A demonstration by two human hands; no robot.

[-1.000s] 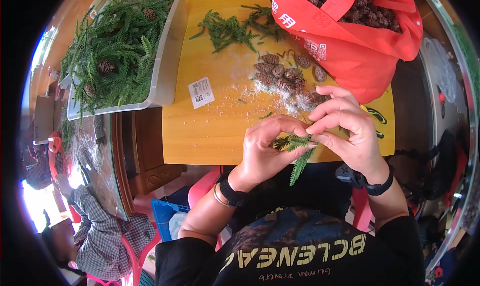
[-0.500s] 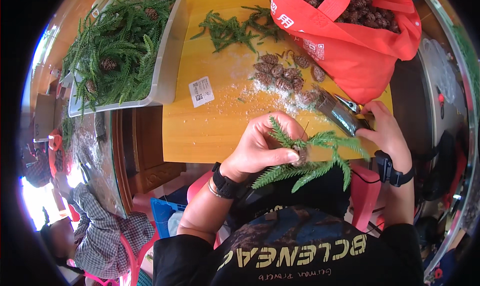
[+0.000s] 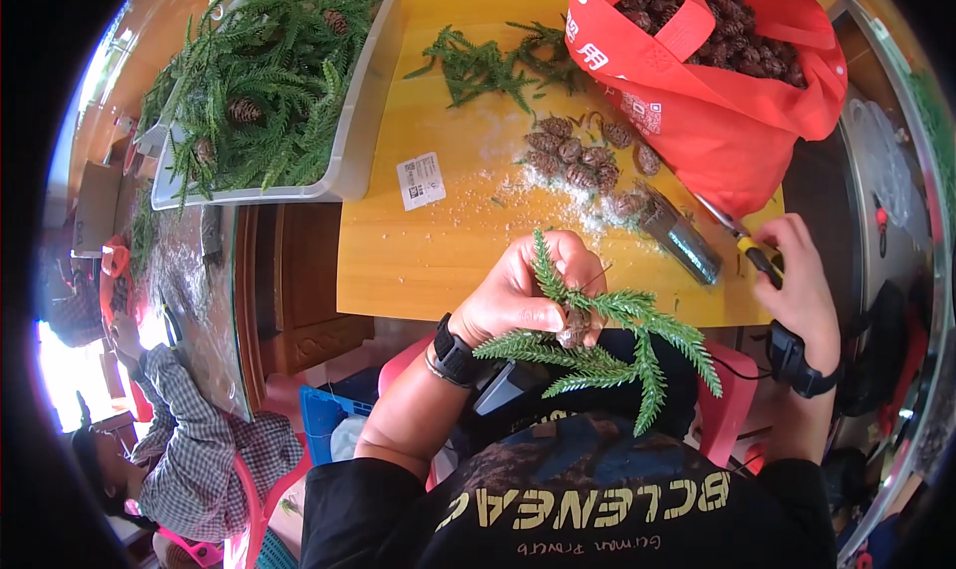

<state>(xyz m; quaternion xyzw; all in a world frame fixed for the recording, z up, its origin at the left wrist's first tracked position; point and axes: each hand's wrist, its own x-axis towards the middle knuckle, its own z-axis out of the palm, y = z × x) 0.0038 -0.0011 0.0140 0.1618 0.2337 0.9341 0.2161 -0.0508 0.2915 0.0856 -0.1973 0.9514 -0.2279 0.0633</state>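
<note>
My left hand point(image 3: 538, 295) pinches a pine cone point(image 3: 575, 327) joined to a green artificial pine sprig point(image 3: 647, 345), whose branches spread to the right above my lap. A thin wire or stem sticks up from it. At the table's right edge my right hand point(image 3: 800, 290) grips the yellow-and-black handle of a pair of pliers point(image 3: 752, 253). The jaws point away to the upper left, beside the red bag. Just left of the pliers lies a clear plastic sleeve point(image 3: 687, 248), partly around some cones. Several loose pine cones point(image 3: 578, 161) sit in white crumbs.
A red cloth bag point(image 3: 737, 141) full of cones stands at the far right. A translucent tub point(image 3: 344, 161) heaped with pine sprigs is on the left. More sprigs point(image 3: 483, 66) and a white label point(image 3: 421, 181) lie on the yellow table point(image 3: 428, 260). Another person point(image 3: 199, 459) sits lower left.
My right hand has taken hold of the pliers and drawn them toward the right edge. The sprig in my left hand has dipped lower. The view has shifted slightly.
</note>
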